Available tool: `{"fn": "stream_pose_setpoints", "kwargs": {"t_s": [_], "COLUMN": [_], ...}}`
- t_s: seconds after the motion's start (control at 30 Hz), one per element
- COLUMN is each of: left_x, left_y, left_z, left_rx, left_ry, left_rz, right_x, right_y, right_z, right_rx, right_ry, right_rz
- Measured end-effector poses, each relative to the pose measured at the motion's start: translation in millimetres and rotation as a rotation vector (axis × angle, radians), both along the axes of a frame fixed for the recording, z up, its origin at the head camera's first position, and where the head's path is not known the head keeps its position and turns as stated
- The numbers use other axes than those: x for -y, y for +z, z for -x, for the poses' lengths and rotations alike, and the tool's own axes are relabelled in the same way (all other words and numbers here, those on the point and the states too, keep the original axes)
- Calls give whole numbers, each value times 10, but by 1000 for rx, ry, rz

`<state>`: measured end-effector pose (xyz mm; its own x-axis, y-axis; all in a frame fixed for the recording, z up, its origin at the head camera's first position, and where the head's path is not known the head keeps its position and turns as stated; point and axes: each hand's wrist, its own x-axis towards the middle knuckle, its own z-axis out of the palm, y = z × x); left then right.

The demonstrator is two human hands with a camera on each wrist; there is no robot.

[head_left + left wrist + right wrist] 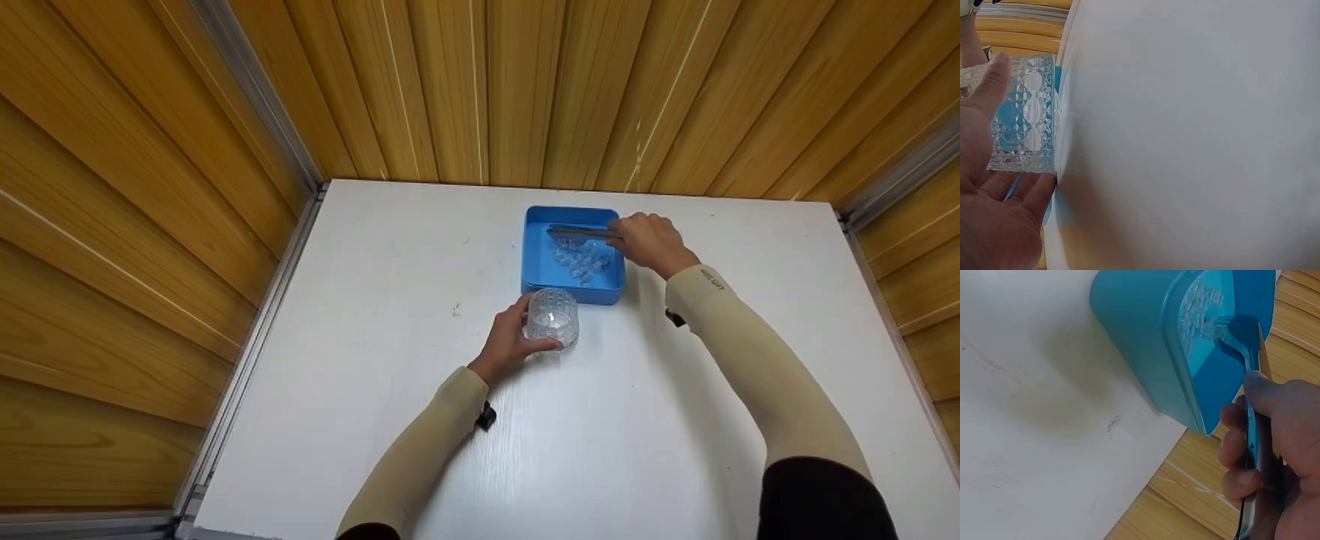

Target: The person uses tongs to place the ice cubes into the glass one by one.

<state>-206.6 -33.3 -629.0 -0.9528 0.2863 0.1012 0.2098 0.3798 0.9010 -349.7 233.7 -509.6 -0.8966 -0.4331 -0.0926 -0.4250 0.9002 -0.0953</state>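
Note:
My left hand [508, 345] grips a clear, cut-pattern glass [553, 319], thumb on one side and fingers on the other. The glass stands upright on the table just in front of a blue square box [531, 259]. Inside the box lies a heap of clear ice-like cubes [581, 262]. Above the box's right side, my right hand [651, 241] holds metal tongs [589, 232] by their arms. In the right wrist view the tongs' toothed end [1233, 334] reaches into the box beside the cubes; whether a cube is between the tips I cannot tell.
A white tabletop [375, 300] lies under everything. Wood-panelled walls [480, 90] close it in at the back and sides, with a metal frame rail [259, 330] along the left edge. The box stands near the back edge.

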Motion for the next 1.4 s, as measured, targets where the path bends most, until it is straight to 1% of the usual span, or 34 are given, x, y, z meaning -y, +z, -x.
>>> {"fn": "stream_pose_setpoints", "kwargs": {"t_s": [0.3, 0.57, 0.77, 1.0, 1.2, 1.4], "left_x": [3, 6, 9, 5, 0, 10], "left_y": [5, -1, -8, -14, -2, -1], "left_z": [11, 4, 0, -1, -2, -5], "left_rx": [10, 6, 3, -6, 4, -6], "left_ry": [-4, -11, -9, -11, -3, -2], "left_rz": [2, -2, -13, -24, -11, -15], "right_x": [-10, -3, 4, -9, -54, -104], "right_y": [33, 32, 32, 22, 25, 23], "right_z": [10, 13, 11, -22, -56, -81], "right_rx": [55, 94, 95, 74, 115, 137], "right_ry": [-31, -39, -42, -40, -58, -76], "right_rz": [34, 46, 55, 28, 3, 28]}}
